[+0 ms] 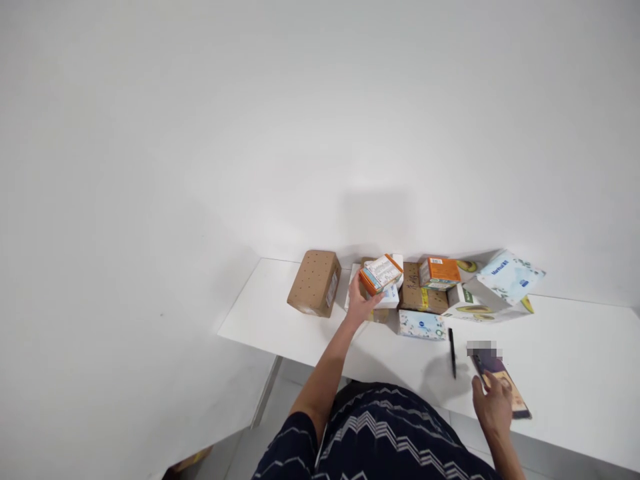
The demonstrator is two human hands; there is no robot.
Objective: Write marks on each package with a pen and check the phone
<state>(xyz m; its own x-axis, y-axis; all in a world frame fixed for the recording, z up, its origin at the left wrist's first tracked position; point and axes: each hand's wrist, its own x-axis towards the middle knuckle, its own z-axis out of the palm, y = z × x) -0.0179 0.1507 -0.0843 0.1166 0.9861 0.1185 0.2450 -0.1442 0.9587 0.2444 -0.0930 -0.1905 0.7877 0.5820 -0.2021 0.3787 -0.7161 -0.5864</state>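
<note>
walls: plain white, matte, meet in a soft corner at left | furniture: flat white rectangular table (280, 313) against back wall, pale leg (265, 393) at its left end | floor: light grey tiles (260, 447) below | light: even, diffuse, faint shadow on wall above table

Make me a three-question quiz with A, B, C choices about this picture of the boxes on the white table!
1. Where is the perforated brown box?
A. left end of the row
B. right end
C. on the floor

2. What colour is the pen?
A. red
B. black
C. yellow

3. What is the left hand doing?
A. lying flat on the table
B. holding the pen
C. holding up a small orange-edged box

Answers:
1 A, it sits leftmost of all the boxes.
2 B, it lies dark and thin near the right hand.
3 C, its fingers grip the box above the pile.
</note>
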